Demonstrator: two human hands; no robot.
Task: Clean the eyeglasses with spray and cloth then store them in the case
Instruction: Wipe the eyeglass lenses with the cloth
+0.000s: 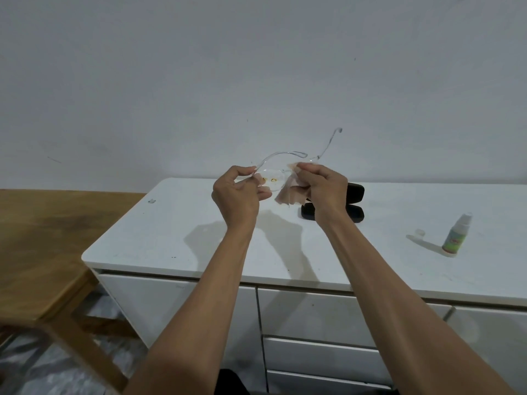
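Clear-framed eyeglasses (272,181) are held up above the white cabinet top, their temples pointing away from me. My left hand (238,195) pinches the left end of the frame. My right hand (320,186) grips a pale pink cloth (288,192) and pinches it round the right lens. Behind my right wrist a black glasses case (355,201) lies open on the top, partly hidden. At the right stands a small spray bottle (456,236) with a green label, and its clear cap (419,232) lies just to its left.
The white cabinet top (171,238) has drawers below its front edge. A wooden table (42,246) adjoins it on the left. A pale wall stands close behind.
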